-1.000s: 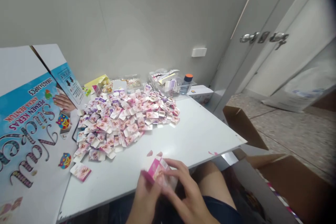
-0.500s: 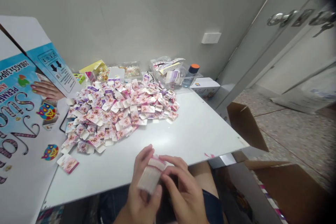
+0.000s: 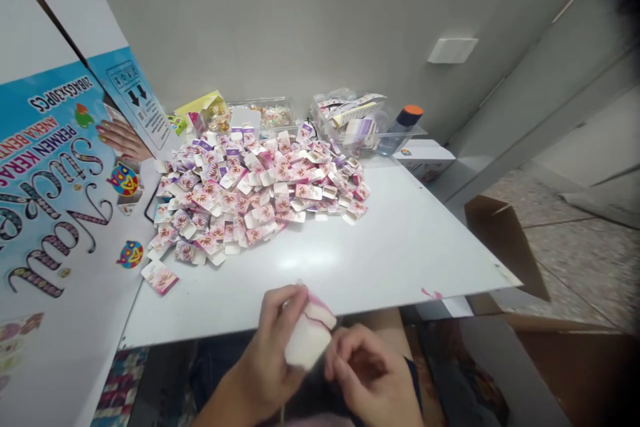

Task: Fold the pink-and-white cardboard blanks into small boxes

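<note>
At the near edge of the white worktop [image 3: 400, 247], the left hand [image 3: 267, 360] holds a small pink-and-white packet [image 3: 309, 337], its fingers [image 3: 286, 300] closed over the top. The right hand [image 3: 367, 377] sits just beside the packet with fingers [image 3: 350, 341] curled. Whether they grip anything cannot be told.

Even, soft indoor light; a pale glare sits on the glossy white tabletop [image 3: 310, 257]. Edges bend wide-angle, the corners darken, and the hands blur slightly.
</note>
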The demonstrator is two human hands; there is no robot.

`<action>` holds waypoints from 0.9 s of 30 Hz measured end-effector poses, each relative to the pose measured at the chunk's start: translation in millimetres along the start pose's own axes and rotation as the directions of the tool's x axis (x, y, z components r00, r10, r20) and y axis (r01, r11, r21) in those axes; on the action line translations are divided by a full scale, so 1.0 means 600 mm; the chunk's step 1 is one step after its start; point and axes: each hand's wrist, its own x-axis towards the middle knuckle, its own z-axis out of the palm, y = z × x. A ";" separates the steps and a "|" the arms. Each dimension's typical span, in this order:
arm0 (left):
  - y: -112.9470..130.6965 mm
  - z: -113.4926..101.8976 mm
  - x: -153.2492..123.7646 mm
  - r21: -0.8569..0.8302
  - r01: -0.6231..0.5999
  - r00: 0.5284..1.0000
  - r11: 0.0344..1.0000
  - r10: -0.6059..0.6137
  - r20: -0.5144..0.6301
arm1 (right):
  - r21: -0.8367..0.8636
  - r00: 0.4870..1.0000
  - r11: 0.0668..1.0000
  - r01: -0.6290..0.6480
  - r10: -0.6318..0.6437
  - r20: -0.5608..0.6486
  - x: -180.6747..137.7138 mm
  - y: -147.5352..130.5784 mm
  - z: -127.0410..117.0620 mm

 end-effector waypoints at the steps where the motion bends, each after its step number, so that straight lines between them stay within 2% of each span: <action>1: -0.008 -0.006 -0.001 0.011 -0.017 0.999 1.000 0.017 0.036 | 0.048 0.990 0.991 -0.122 0.118 0.074 0.005 -0.002 -0.002; 3: -0.019 -0.015 -0.003 0.062 -0.017 0.996 0.998 0.011 0.085 | -0.036 0.925 0.946 -0.324 0.324 0.197 0.018 -0.022 -0.010; 4: -0.022 -0.017 -0.003 0.095 -0.008 0.994 0.995 -0.003 0.108 | -0.158 0.892 0.919 -0.361 0.389 0.230 0.025 -0.036 -0.015; 5: -0.023 -0.018 -0.004 0.128 0.007 0.991 0.992 -0.024 0.130 | -0.287 0.854 0.892 -0.349 0.429 0.294 0.033 -0.052 -0.020; 7: -0.024 -0.017 -0.006 0.172 0.037 0.983 0.984 -0.067 0.170 | -0.359 0.819 0.870 -0.337 0.460 0.344 0.050 -0.075 -0.029; 8: -0.024 -0.016 -0.008 0.178 0.046 0.980 0.983 -0.079 0.185 | -0.297 0.818 0.882 -0.365 0.456 0.351 0.061 -0.079 -0.032; 10: -0.025 -0.015 -0.013 0.158 0.063 0.975 0.985 -0.095 0.201 | -0.001 0.837 0.881 -0.473 0.450 0.312 0.082 -0.070 -0.035; 12: -0.026 -0.013 -0.020 0.085 0.088 0.977 0.992 -0.103 0.185 | 0.307 0.824 0.768 -0.562 0.484 0.295 0.102 -0.041 -0.035; 13: -0.028 -0.011 -0.023 0.032 0.104 0.981 0.994 -0.108 0.164 | 0.376 0.795 0.701 -0.606 0.516 0.319 0.108 -0.023 -0.034; 16: -0.035 0.004 -0.029 -0.119 0.124 0.991 0.985 -0.118 0.056 | 0.406 0.747 0.627 -0.665 0.556 0.364 0.112 0.023 -0.027; 18: -0.040 0.014 -0.027 -0.180 0.105 0.994 0.978 -0.104 0.012 | 0.439 0.758 0.619 -0.652 0.559 0.336 0.101 0.033 -0.022; 21: -0.049 0.019 -0.016 -0.284 0.145 0.989 0.948 -0.137 0.048 | 0.459 0.823 0.698 -0.550 0.546 0.156 0.077 0.011 -0.021; 23: -0.057 0.015 -0.007 -0.355 0.227 0.973 0.907 -0.223 0.054 | 0.439 0.830 0.728 -0.526 0.551 0.081 0.061 -0.015 -0.023; 27: -0.053 0.014 0.009 -0.435 0.336 0.929 0.835 -0.370 0.006 | 0.476 0.771 0.633 -0.610 0.612 0.174 0.043 -0.040 -0.030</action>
